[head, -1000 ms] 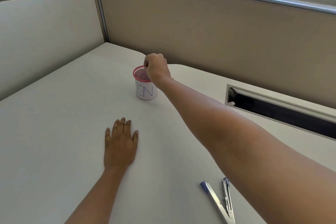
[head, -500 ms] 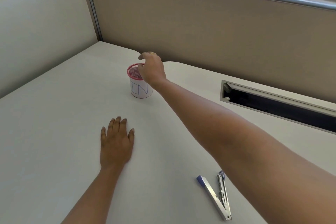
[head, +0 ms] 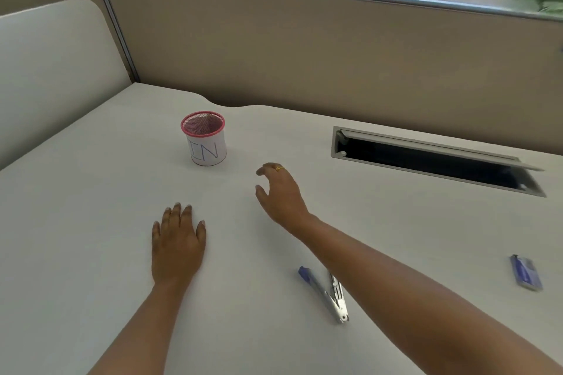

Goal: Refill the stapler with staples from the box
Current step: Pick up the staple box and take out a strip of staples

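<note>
The stapler point(head: 327, 294) lies swung open on the white desk, its blue-tipped arm pointing up left and its metal channel partly under my right forearm. A small blue staple box point(head: 526, 272) lies at the far right of the desk. My right hand point(head: 281, 195) hovers above the desk between the stapler and a cup, fingers loosely curled and holding nothing. My left hand point(head: 178, 243) rests flat on the desk, palm down.
A pink mesh cup point(head: 204, 138) wrapped in white paper marked "IN" stands at the back left. An open cable slot point(head: 426, 158) cuts into the desk at the back right. Partition walls close off the left and the back.
My right hand has left the rim of the mesh cup and pulled back toward me, empty. The camera view has shifted so the staple box now shows. The left hand stays flat.
</note>
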